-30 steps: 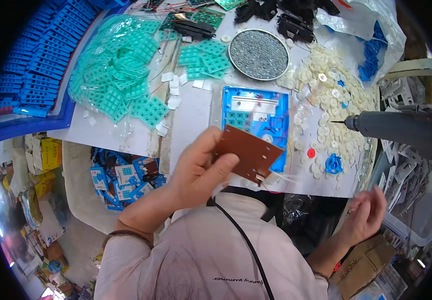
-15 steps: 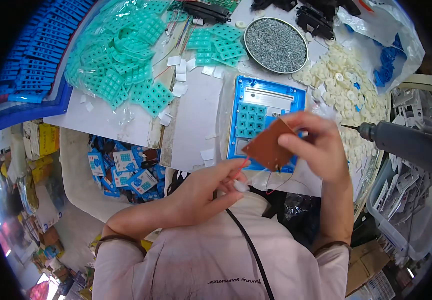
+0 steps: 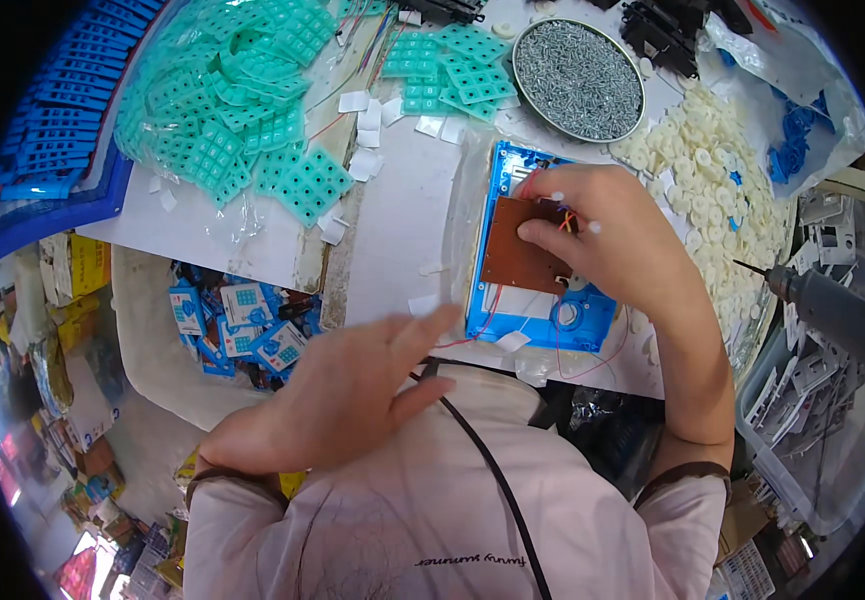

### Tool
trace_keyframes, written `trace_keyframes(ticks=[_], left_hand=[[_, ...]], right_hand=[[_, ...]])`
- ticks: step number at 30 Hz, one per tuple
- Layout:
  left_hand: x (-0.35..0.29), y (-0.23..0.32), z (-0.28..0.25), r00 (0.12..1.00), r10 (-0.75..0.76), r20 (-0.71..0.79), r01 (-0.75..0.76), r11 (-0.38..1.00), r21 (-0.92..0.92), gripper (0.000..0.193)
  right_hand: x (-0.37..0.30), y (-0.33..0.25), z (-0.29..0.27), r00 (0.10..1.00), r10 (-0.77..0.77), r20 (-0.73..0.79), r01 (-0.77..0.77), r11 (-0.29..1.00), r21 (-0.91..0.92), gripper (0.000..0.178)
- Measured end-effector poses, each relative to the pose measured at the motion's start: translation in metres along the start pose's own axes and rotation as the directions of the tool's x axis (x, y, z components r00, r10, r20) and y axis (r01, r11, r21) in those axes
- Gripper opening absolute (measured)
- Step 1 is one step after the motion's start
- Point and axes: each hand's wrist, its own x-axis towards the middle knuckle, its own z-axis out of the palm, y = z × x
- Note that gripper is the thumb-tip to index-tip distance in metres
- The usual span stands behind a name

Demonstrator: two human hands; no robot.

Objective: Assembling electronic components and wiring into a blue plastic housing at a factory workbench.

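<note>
My right hand (image 3: pixel 618 225) grips a brown circuit board (image 3: pixel 521 255) by its right side, thumb on top, and holds it over the blue plastic case (image 3: pixel 593 338). The board covers the middle of the case, so the teal keypad there is hidden. Thin red wires (image 3: pixel 494 312) trail from the board past the case's lower edge. At the case's lower right shows a round ring (image 3: pixel 568 316). My left hand (image 3: pixel 353 385), blurred by motion, is left of the case with fingers stretched out and nothing in it. A white scrap (image 3: pixel 513 341) sits at the case's lower edge.
Teal rubber keypads (image 3: pixel 223 90) are heaped at the upper left. A round dish of screws (image 3: pixel 580 80) stands behind the case, cream plastic discs (image 3: pixel 708 170) to its right. An electric screwdriver (image 3: pixel 823 305) juts in from the right. A bin of blue devices (image 3: pixel 148 350) is at left.
My right hand has brought the board down over the case and turned it flatter. My left hand has let go of the red wire and moved left. The view has shifted slightly.
</note>
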Motion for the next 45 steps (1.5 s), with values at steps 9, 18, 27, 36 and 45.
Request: trace_keyframes(ticks=[9,18,27,36,45], left_hand=[[0.056,-0.015,0.016,0.865,0.501,-0.029,-0.403,0.728,0.555,0.065],[0.063,-0.017,0.005,0.842,0.538,0.046,-0.481,0.709,0.516,0.064],[0.063,0.002,-0.011,0.866,0.453,0.212,-0.486,0.665,0.567,0.067],[0.111,-0.011,-0.048,0.815,0.557,0.162,-0.579,0.799,0.161,0.025],[0.252,-0.019,-0.068,0.862,0.494,-0.11,-0.272,0.635,0.723,0.007]], right_hand=[[-0.018,-0.02,0.011,0.933,0.067,-0.353,-0.17,0.948,-0.27,0.055],[-0.073,-0.035,0.038,0.998,-0.05,-0.047,0.03,0.935,-0.354,0.072],[-0.062,-0.039,0.033,0.997,-0.079,0.021,0.081,0.922,-0.379,0.078],[-0.061,-0.045,0.033,0.997,-0.072,0.005,0.068,0.911,-0.408,0.078],[-0.063,-0.045,0.039,0.998,-0.053,-0.046,0.033,0.929,-0.368,0.083]])
